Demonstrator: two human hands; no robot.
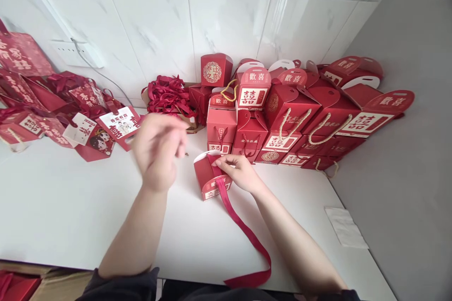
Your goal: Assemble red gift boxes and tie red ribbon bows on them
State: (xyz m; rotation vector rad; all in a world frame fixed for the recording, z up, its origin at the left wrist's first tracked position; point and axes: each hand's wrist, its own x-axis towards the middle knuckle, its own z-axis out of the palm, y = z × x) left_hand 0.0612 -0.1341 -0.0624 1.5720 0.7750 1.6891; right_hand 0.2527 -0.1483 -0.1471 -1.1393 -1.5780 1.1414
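A small red gift box [205, 174] with white-edged flaps stands slightly tilted on the table in front of me. A dark red ribbon [243, 225] lies over its top, hangs down the front and trails across the tabletop to the near edge. At the top of the box, my right hand [238, 171] pinches the ribbon between thumb and fingers. My left hand [158, 150] is raised to the left of the box, apart from it and blurred by motion. Its fingers look curled, but whether anything is in them is unclear.
Stacked red boxes [294, 108], several with rope handles, line the wall at the back right. A carton of bundled ribbons [169, 96] stands behind my left hand. Finished-looking red boxes with tags [93, 138] crowd the left. A white paper [346, 227] lies near the right edge.
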